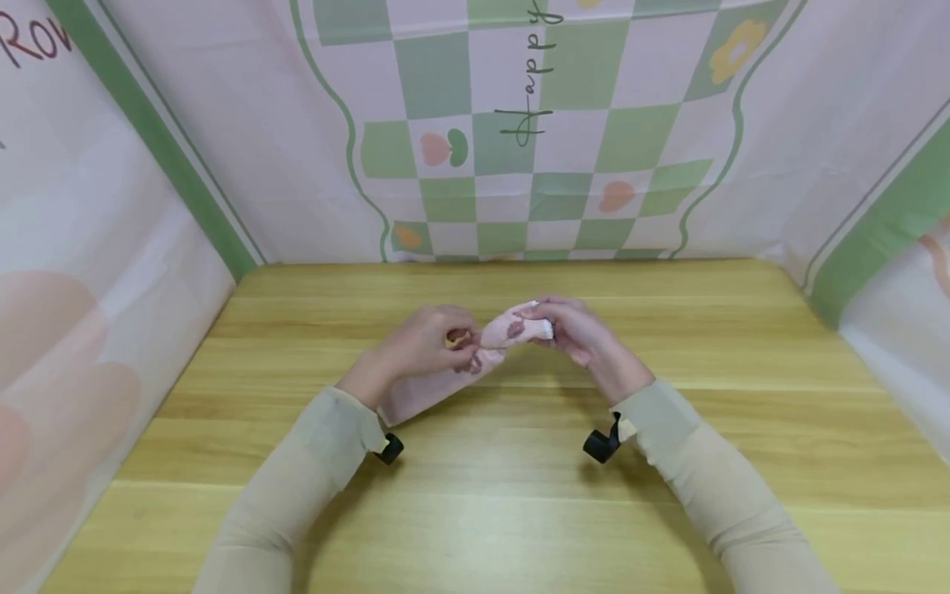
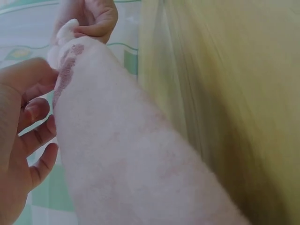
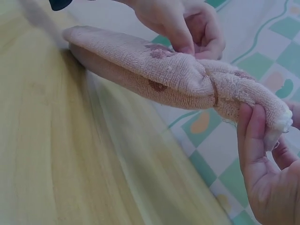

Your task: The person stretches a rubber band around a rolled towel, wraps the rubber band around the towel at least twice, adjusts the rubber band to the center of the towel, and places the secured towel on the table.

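Note:
A pink terry towel [image 1: 430,390], printed with darker brownish-pink patches, is bunched into a long roll between both hands. A thin brown band [image 3: 214,89] circles it, and the roll narrows there. My left hand [image 1: 426,342] pinches the towel's edge just beside the band; its other fingers curl loosely in the left wrist view. My right hand [image 1: 582,334] grips the short end past the band, thumb on top, with the frayed white tip [image 3: 282,121] sticking out. The wider part of the towel [image 2: 126,140] hangs below the left hand towards the table.
A wood-grain table [image 1: 490,511] lies under the hands. Printed cloth walls [image 1: 505,148] with green checks rise at the back and sides. Small black wrist cameras [image 1: 601,445] stick out from both sleeves.

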{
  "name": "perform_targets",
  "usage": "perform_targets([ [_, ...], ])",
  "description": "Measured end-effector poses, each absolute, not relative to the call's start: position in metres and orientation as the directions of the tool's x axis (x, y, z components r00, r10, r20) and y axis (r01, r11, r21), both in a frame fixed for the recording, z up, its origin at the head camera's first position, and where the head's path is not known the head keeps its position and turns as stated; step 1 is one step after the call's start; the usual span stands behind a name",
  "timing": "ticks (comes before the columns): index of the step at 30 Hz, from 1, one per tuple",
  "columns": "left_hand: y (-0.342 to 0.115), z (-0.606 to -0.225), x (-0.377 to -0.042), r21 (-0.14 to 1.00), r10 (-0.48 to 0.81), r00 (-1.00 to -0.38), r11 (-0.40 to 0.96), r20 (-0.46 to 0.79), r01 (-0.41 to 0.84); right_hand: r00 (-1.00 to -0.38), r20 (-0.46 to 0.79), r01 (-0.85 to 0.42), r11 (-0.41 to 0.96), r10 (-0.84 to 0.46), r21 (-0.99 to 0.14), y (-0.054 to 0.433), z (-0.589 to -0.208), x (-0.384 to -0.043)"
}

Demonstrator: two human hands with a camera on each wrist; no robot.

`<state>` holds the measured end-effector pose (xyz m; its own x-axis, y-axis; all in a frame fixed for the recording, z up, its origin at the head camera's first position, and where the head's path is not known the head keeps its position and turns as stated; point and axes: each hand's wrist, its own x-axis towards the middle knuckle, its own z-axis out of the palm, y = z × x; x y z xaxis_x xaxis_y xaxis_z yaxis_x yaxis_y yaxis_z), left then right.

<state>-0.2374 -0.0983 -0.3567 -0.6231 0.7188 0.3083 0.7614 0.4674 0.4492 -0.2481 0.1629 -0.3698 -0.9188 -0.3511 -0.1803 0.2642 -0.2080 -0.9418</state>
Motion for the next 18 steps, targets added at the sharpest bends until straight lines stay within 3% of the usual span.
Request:
perform_targets([
  [10, -0.0982, -0.3598, -0.2317, 0.511, 0.622, -0.742, 0.566, 0.25, 0.647, -0.918, -0.186, 0.286, -0.263, -0.349, -0.921, 0.1635, -0.3748, -0.248],
  [18, -0.092, -0.3625, -0.2301, 0.409, 0.568, -0.808, 0.707, 0.158, 0.577, -0.915, -0.238, 0.353, -0.359, -0.326, -0.864, 0.1629, -0.375, -0.2452],
])
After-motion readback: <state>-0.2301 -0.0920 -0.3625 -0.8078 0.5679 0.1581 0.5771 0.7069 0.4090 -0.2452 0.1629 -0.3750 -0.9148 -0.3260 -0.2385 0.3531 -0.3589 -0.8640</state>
